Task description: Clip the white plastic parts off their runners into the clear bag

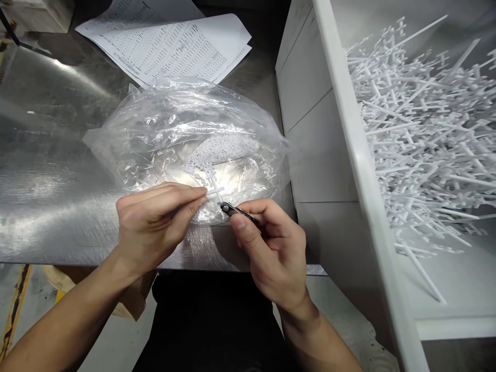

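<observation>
- One broad, shiny brushed-metal table (46, 212) is bordered on the right by a white-walled bin (341, 103), heaped with thin white plastic sprues (434, 155).
- On the metal, a clear, crumpled plastic bag (155, 119) is spread beneath the fingertips; its film could be nicked if the cutting tip were dipped too low.
- The left hand (155, 222) is reached inward, fingers nearly straight, thumb tucked below.
- The right hand (273, 253) is curled, small black-and-silver nippers (228, 208) being gripped.
- A white branched plastic stick (214, 191), pinched by the left fingertips over the bag, could be twisted away if loosely held.
</observation>
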`<state>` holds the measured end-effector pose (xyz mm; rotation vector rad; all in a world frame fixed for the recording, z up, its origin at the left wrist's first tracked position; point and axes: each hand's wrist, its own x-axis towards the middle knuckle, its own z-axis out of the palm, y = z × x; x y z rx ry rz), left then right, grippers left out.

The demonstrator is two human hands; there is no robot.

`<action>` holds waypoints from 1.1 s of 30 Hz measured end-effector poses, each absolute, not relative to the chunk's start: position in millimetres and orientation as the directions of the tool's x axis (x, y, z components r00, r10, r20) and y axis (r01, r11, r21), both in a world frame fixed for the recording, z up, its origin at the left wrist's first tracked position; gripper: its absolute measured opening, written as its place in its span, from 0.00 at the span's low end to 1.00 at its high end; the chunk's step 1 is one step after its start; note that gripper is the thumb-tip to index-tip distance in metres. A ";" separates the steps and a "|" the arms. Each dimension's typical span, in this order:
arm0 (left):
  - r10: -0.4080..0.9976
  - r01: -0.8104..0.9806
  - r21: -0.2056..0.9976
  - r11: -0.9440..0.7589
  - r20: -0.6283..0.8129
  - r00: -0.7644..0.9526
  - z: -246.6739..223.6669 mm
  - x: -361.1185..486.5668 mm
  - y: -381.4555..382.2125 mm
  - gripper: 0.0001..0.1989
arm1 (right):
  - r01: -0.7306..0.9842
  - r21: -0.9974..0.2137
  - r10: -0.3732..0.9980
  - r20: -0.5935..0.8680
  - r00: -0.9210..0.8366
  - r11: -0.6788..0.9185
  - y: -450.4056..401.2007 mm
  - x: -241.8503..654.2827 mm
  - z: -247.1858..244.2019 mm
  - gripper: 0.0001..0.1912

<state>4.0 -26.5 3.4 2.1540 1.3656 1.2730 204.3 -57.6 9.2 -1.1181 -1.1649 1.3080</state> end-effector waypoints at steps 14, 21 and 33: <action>0.775 0.350 0.695 -0.628 0.517 0.364 7.9 3.0 -25.3 0.14 | -0.209 -0.977 0.993 0.013 0.119 0.038 -58.7 199.9 11.8 0.04; 0.744 0.294 0.699 -0.652 0.516 0.424 8.8 2.5 -24.2 0.20 | -0.217 -0.976 0.993 -0.020 0.117 0.006 -58.6 200.3 12.2 0.03; 0.737 0.338 0.674 -0.657 0.480 0.476 9.3 1.9 -22.2 0.13 | -0.088 -0.995 0.993 -0.050 0.104 -0.041 -56.0 202.1 6.6 0.08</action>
